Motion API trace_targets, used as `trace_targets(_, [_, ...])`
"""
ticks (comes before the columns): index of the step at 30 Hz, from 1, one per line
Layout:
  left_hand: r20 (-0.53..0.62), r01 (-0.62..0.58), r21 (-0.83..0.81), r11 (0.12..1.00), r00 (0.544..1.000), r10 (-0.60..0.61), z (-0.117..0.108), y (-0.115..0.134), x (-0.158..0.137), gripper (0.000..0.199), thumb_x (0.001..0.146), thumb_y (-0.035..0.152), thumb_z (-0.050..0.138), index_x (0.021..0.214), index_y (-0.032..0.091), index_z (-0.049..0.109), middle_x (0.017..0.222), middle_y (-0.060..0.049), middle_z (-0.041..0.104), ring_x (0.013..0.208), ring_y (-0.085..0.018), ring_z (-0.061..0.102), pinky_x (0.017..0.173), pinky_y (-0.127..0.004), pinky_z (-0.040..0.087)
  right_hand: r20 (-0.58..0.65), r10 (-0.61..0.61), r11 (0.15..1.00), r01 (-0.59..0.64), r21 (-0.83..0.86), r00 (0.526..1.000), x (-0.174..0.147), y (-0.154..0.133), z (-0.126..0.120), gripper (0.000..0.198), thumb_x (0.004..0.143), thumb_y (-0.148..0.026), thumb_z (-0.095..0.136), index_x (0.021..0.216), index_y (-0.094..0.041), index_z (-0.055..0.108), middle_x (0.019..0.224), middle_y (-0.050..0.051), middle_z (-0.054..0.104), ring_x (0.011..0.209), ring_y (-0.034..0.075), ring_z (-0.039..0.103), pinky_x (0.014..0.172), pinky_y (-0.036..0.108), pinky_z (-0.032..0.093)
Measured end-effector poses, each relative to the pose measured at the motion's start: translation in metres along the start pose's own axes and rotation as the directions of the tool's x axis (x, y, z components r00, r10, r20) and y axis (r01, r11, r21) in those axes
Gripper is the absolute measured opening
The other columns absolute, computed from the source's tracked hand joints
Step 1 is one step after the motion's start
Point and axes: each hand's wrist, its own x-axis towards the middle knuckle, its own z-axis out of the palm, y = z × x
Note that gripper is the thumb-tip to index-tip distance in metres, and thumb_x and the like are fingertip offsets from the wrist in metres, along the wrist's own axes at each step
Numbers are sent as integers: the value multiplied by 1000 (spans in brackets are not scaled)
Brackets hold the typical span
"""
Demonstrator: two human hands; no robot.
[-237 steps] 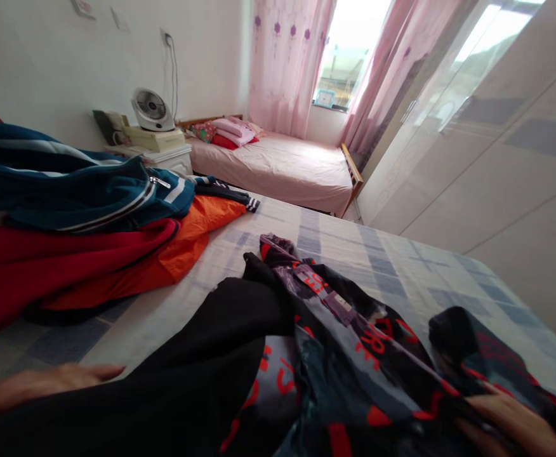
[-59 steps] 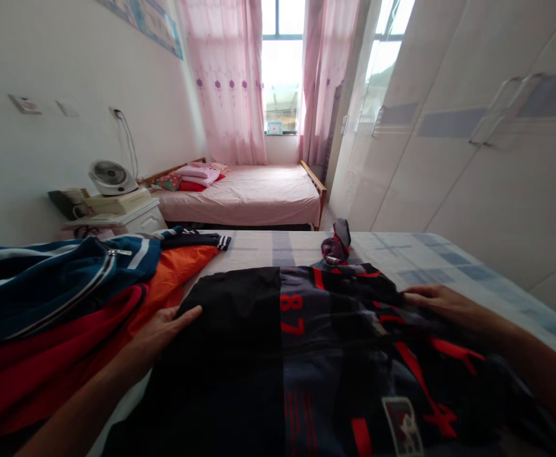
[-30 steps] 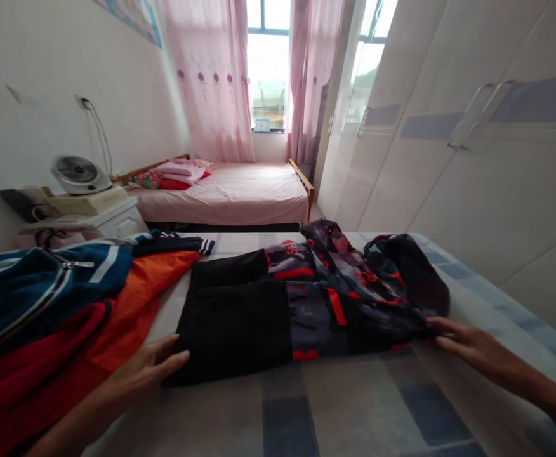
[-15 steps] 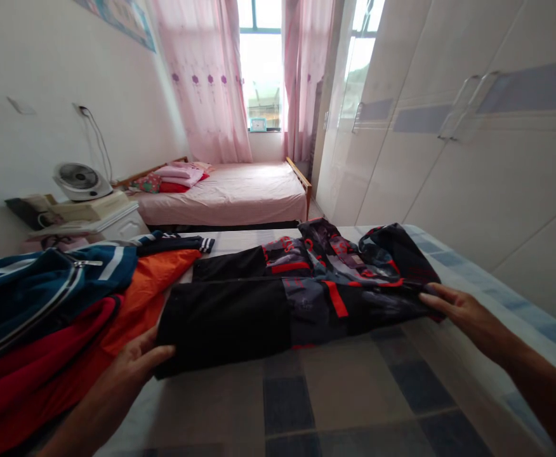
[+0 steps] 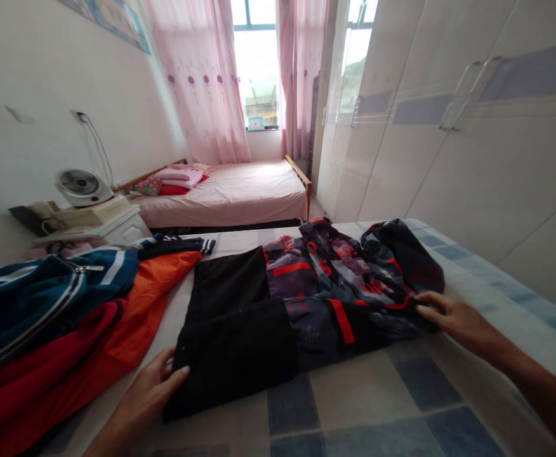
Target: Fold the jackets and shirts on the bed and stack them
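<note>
Black jacket [image 5: 309, 317]: centre, on checked sheet [image 5: 349, 393]; underside hidden.
Left hand [image 5: 152, 386]: lower left, grasping jacket's left end; fingers partly hidden.
Right hand [image 5: 452, 317]: right, pinching jacket's edge.
Teal garment [image 5: 35, 285]: cut off, left.

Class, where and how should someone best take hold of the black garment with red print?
The black garment lies spread out sideways, so probably pinch both ends of its near edge, coming from the near side: left hand on the plain black corner, right hand on the patterned end.
</note>
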Motion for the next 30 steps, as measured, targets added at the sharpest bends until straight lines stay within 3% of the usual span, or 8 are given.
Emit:
trace_targets(3, [-72, -62, 140, 988, 995, 72, -7, 6, 9, 55, 61, 58, 64, 100, 19, 63, 91, -10, 72, 88, -30, 68, 72, -34, 55, -208, -129, 978, 90, -186, 970, -4, -8, 7, 43, 74, -54, 48, 99, -22, 61, 106, 10, 64, 92, 31, 61, 84, 44, 46])
trace_targets(6, [-191, -153, 390, 908, 951, 242, -13, 27, 30, 56, 70, 58, 54, 108, 17, 59, 99, -12, 69, 86, -28, 67, 73, -33, 52, -336, -343, 927, 260, -269, 877, -13, -36, 18, 36, 82, -50, 42, 101, -25, 58, 111, 11, 61, 102, 32, 58, 91, 45, 44])
trace_targets(9, [-133, -189, 555, 810, 941, 311, -10, 47, 62, 47, 74, 53, 49, 99, 17, 65, 99, -13, 69, 91, -28, 66, 77, -31, 47, -248, -538, 839, 484, -248, 805, -22, -70, 40, 27, 86, -42, 43, 101, -26, 59, 110, 8, 61, 104, 28, 58, 91, 44, 46])
trace_targets(13, [-90, -163, 572, 804, 962, 259, 1, 56, 98, 38, 72, 51, 53, 78, 16, 67, 83, -13, 71, 85, -30, 66, 72, -31, 45, -103, -708, 704, 687, -181, 699, -30, -99, 77, 19, 87, -29, 47, 102, -29, 58, 110, 5, 62, 103, 23, 59, 89, 42, 49])
trace_targets(19, [-104, -84, 518, 852, 982, 159, 5, 50, 121, 44, 74, 56, 51, 76, 15, 65, 68, -8, 70, 66, -23, 65, 57, -27, 44, -56, -774, 630, 760, -158, 630, -35, -108, 105, 21, 85, -20, 48, 102, -28, 58, 107, 6, 63, 101, 22, 61, 83, 39, 53])
trace_targets(23, [-183, -23, 568, 823, 971, 153, 4, 46, 134, 40, 69, 51, 59, 83, 14, 64, 85, -12, 71, 84, -27, 65, 66, -29, 45, -3, -789, 605, 777, -174, 614, -38, -116, 111, 22, 85, -16, 49, 104, -25, 57, 109, 6, 62, 104, 21, 59, 86, 38, 52])
trace_targets(26, [-263, 17, 615, 788, 947, 185, 5, 42, 145, 53, 66, 48, 64, 101, 9, 59, 108, -20, 64, 102, -33, 59, 74, -32, 44, 32, -825, 550, 815, -181, 564, -42, -126, 116, 24, 85, -14, 49, 106, -23, 56, 109, 6, 62, 104, 21, 58, 88, 39, 50])
trace_targets(30, [-283, 42, 624, 780, 943, 176, 6, 39, 155, 53, 67, 49, 64, 99, 7, 58, 97, -19, 67, 92, -31, 63, 69, -31, 45, 40, -860, 493, 849, -192, 509, -46, -134, 128, 26, 84, -13, 50, 108, -21, 56, 110, 8, 62, 106, 22, 57, 89, 40, 49])
